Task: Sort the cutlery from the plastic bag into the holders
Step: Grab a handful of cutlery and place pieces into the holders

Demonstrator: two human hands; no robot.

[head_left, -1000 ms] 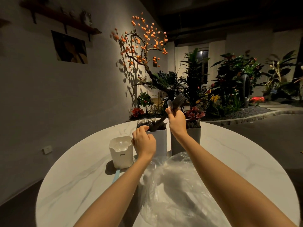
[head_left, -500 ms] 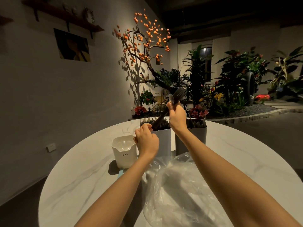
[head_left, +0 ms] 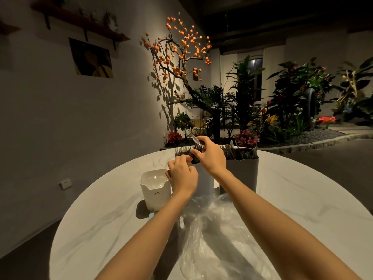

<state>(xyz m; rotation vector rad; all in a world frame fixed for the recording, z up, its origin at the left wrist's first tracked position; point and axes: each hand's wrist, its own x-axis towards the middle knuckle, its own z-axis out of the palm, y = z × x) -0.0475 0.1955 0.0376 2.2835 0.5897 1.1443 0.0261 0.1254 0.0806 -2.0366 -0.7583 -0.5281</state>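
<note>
The round white table (head_left: 96, 225) carries everything: nearest the person lies the crumpled clear plastic bag (head_left: 214, 239), and it is too glossy and dim to tell whether any cutlery is left inside. Beyond the bag stand three holders in a row. The right holder (head_left: 241, 174) is a tall grey box with dark cutlery standing in it; the middle holder (head_left: 203, 182), mostly hidden by the hands, has a row of dark forks (head_left: 181, 151) showing above its rim; the small white holder (head_left: 154, 190) on the left, lower than the others, seems to hold clear pieces. Both hands meet over the middle holder. The right hand (head_left: 212, 156) is curled round a bunch of dark forks with a clear spoon (head_left: 195, 140) sticking up out of the same grip. The left hand (head_left: 182, 175) has its fingers curled at the fork tops, apparently pinching one piece, though what exactly it holds is hard to see. The step in hand looks like dropping the dark forks in with their fellows. To do it well, I would keep the clear spoon pinched back so only forks slip down, lower them handles first among the others, let the left hand steady the standing ones, then carry the spoon across to the small white holder.
</note>
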